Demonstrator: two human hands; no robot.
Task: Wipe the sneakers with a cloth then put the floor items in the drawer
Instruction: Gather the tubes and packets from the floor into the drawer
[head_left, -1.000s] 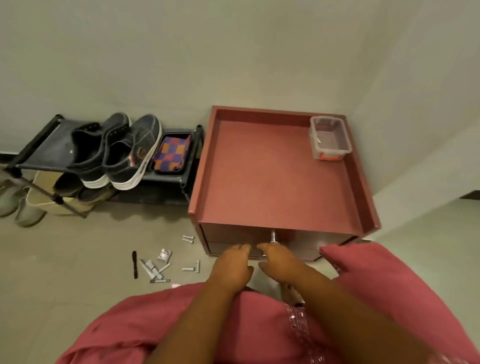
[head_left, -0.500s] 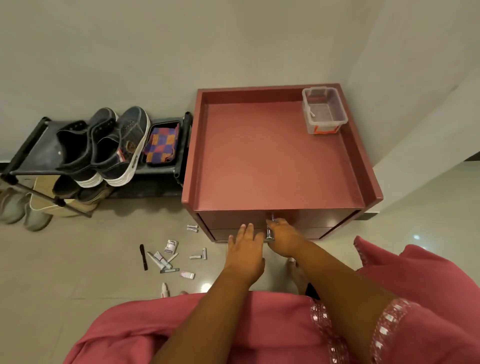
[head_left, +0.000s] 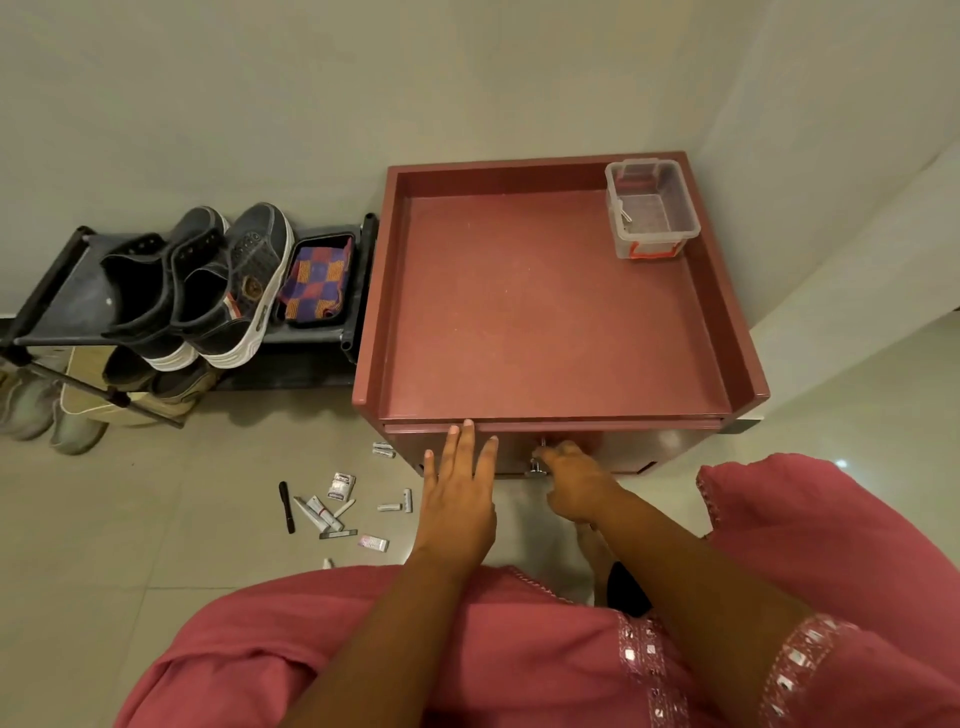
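The right hand is curled around the metal knob on the drawer front, holding it, while the left hand lies flat with fingers spread, holding nothing, its tips touching the cabinet edge at 11 o'clock of the knob. The step looks like opening the drawer: I would pull straight back along its line, not upward, and let the flat hand brace the cabinet so it does not slide on the tiles. The feet should stay clear of the drawer's path. The floor items, small tubes, packets and a dark pen, lie scattered at 9 o'clock of the left hand, not yet gathered. The sneakers sit on the rack at 10 o'clock, the checked cloth just beside them. Print on the packets and a badge on one sneaker are too small to read. A clear tub stands at the cabinet top's 1 o'clock corner.
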